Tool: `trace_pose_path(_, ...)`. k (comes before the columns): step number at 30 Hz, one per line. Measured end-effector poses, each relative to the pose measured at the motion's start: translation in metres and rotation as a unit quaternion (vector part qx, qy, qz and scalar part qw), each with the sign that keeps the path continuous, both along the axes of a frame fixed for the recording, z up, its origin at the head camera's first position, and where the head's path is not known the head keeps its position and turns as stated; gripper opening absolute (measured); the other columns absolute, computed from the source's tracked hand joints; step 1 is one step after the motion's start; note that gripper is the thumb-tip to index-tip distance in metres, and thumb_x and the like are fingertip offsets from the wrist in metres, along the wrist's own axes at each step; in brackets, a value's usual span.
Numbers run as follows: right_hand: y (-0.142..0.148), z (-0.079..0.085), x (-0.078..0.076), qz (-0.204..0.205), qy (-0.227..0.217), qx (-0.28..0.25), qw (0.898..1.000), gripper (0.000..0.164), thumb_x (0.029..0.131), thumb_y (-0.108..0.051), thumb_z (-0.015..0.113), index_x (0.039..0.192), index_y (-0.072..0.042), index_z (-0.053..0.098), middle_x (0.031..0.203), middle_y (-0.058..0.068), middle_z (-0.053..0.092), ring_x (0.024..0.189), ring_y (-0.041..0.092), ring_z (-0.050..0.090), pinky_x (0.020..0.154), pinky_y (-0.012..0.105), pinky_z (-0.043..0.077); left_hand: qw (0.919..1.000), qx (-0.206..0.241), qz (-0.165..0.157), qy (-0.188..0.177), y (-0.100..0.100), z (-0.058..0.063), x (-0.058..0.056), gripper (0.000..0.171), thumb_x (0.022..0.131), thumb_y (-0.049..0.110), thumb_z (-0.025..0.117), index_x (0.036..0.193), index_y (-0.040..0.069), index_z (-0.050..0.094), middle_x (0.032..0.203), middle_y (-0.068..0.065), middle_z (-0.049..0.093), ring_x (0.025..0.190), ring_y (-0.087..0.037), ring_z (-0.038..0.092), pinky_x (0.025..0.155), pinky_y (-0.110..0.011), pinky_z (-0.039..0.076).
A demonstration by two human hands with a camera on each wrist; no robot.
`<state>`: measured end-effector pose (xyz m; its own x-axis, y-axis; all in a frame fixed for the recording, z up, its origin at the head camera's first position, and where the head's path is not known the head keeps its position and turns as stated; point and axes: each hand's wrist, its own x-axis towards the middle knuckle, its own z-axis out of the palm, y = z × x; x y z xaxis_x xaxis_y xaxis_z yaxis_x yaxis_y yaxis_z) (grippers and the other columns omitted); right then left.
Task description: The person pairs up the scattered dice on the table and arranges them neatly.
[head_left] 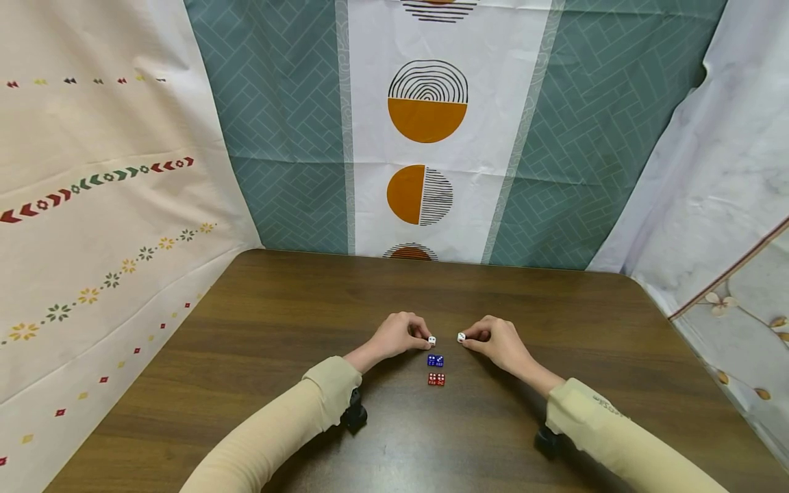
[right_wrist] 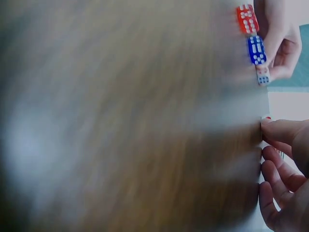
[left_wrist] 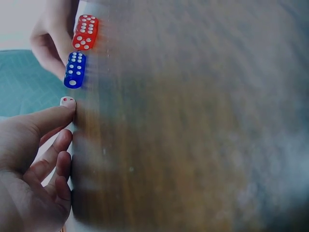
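Note:
My left hand (head_left: 396, 335) pinches a white die (head_left: 432, 340) between thumb and fingers at the table's middle. A short gap to the right, my right hand (head_left: 501, 344) holds another white die (head_left: 461, 337) by its fingertips. Just nearer than the left die, two blue dice (head_left: 435, 361) sit side by side, and two red dice (head_left: 436, 379) form a matching row below them. In the right wrist view, the left white die (right_wrist: 263, 77) lines up with the blue dice (right_wrist: 257, 50), while the right thumb hides most of its own die.
The brown wooden table (head_left: 296, 294) reaches back to a green and white patterned curtain (head_left: 283, 137). Pale printed cloth (head_left: 123, 226) hangs along the left side, and a white floral cloth (head_left: 727, 171) along the right. Dark straps with small devices (head_left: 354, 411) sit under both sleeves.

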<state>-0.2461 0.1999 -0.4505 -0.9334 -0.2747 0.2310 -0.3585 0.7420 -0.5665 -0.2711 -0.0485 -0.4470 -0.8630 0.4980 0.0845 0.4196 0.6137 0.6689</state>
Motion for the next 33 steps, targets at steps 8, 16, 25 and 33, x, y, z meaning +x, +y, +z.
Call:
trace_pose_path(8, -0.02, 0.0, -0.001, 0.022, -0.004, -0.001, 1.0, 0.008, 0.083, -0.02, 0.08, 0.091, -0.021, 0.08, 0.081, -0.006, 0.066, 0.071, 0.005, 0.053, 0.064, 0.021, 0.043, 1.0, 0.004, 0.002, -0.006, 0.0, 0.002, 0.002, 0.005, 0.084, 0.018, 0.079, 0.087, 0.015, 0.076, 0.082, 0.001, 0.066, 0.069, -0.007, 0.051, 0.063, -0.02, 0.04)
trace_pose_path(16, -0.031, -0.002, -0.001, 0.031, -0.007, -0.001, 1.0, 0.009, 0.082, -0.02, 0.08, 0.091, -0.022, 0.081, 0.081, -0.006, 0.066, 0.072, 0.005, 0.053, 0.064, 0.021, 0.043, 1.0, 0.008, 0.004, 0.004, 0.0, 0.0, 0.001, 0.006, 0.084, 0.018, 0.079, 0.087, 0.015, 0.076, 0.079, 0.0, 0.066, 0.068, -0.007, 0.05, 0.061, -0.02, 0.04)
trace_pose_path(25, -0.035, -0.001, 0.002, 0.042, -0.01, -0.014, 0.999, 0.008, 0.083, -0.02, 0.08, 0.09, -0.023, 0.08, 0.081, -0.007, 0.066, 0.072, 0.005, 0.052, 0.065, 0.021, 0.043, 1.0, 0.005, -0.001, 0.005, 0.0, -0.001, 0.001, 0.006, 0.084, 0.019, 0.079, 0.087, 0.015, 0.076, 0.079, 0.001, 0.065, 0.068, -0.007, 0.05, 0.062, -0.02, 0.04)
trace_pose_path(33, -0.036, -0.001, 0.002, 0.039, -0.01, -0.011, 0.999, 0.009, 0.083, -0.02, 0.08, 0.092, -0.021, 0.08, 0.081, -0.006, 0.066, 0.073, 0.005, 0.053, 0.065, 0.021, 0.044, 1.0, 0.009, -0.001, 0.004, 0.0, -0.003, -0.001, 0.005, 0.084, 0.019, 0.079, 0.086, 0.015, 0.076, 0.079, 0.001, 0.065, 0.068, -0.007, 0.051, 0.061, -0.02, 0.04)
